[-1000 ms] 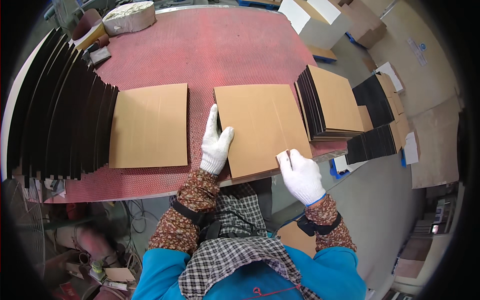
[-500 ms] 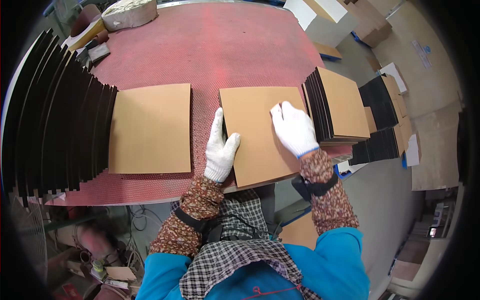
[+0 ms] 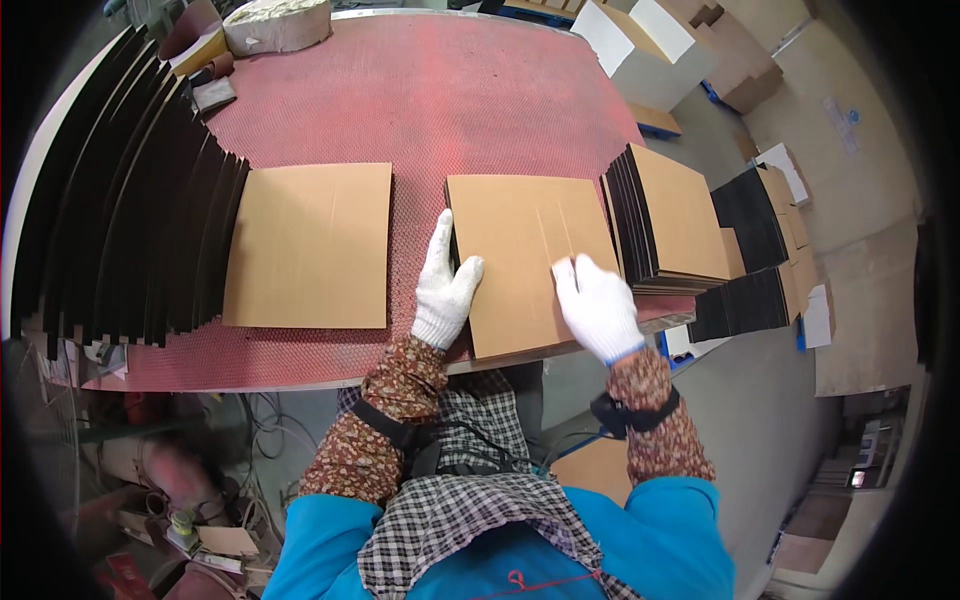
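A square brown cardboard sheet (image 3: 510, 290) with dark edges lies in front of me, apparently on top of others. Two pale straight lines run along its upper right part. My left hand (image 3: 446, 285), in a white glove, rests along the sheet's left edge with fingers stretched and the thumb over its face. On the right part of the sheet, below the pale lines, my gloved right hand (image 3: 600, 305) presses its closed fingertips down. Whatever sits between those fingertips is too small to make out.
To the left, a square cardboard pile (image 3: 310, 245) adjoins a long leaning row of black-edged sheets (image 3: 120, 200). Another stack (image 3: 680, 215) stands on the right edge of the red mesh-covered table (image 3: 400, 90). A large tape-like roll (image 3: 277, 27) lies far left; cartons (image 3: 640, 55) stand beyond.
My right hand has slid down the sheet toward me, and pale lines now show above it. My left hand keeps its place at the sheet's left edge. The whole view has shifted slightly.
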Tool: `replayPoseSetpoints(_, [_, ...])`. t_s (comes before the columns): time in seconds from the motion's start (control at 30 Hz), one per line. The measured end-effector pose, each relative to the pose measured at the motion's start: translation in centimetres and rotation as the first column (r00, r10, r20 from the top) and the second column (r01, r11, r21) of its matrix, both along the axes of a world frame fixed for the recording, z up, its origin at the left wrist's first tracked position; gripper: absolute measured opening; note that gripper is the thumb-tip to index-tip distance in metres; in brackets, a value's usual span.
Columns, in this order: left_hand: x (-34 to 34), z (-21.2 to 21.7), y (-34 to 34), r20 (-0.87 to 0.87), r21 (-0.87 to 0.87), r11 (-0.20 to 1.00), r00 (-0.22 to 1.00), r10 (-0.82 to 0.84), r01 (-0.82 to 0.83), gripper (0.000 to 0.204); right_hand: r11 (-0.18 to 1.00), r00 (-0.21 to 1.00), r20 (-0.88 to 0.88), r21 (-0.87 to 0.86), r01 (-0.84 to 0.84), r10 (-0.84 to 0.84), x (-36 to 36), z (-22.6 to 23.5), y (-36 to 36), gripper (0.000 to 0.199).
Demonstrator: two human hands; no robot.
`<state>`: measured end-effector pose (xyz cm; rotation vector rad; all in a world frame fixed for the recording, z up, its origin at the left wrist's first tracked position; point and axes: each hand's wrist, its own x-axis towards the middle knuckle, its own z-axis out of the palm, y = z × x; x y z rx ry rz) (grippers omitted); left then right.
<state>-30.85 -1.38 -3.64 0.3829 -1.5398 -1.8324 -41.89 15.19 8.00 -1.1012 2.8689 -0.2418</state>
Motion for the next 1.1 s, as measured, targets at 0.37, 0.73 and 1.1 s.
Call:
replayPoseSetpoints(0.37, [-0.5,-0.4,0.1,0.001,-0.03,0.999,1.0,0.03,-0.03,0.075,0.975,0.98,0.014,-0.107,-0.194,0.196,5.5,1.0,2.6,0.029])
replayPoseSetpoints(0.73, [-0.1,-0.2,0.2,0.038,-0.053,0.998,0.998,0.049,-0.047,0.076,0.991,1.0,0.011,-0.13,-0.019,0.02,-1.3,-0.7,-6.3,0.036])
replayPoseSetpoints(1.1, [-0.4,-0.8,-0.2,0.037,-0.037,0.999,0.999,0.024,-0.023,0.077,0.959,0.984,-0.127,-0.237,-0.154,0.127,-4.2,-2.6,-8.2,0.032])
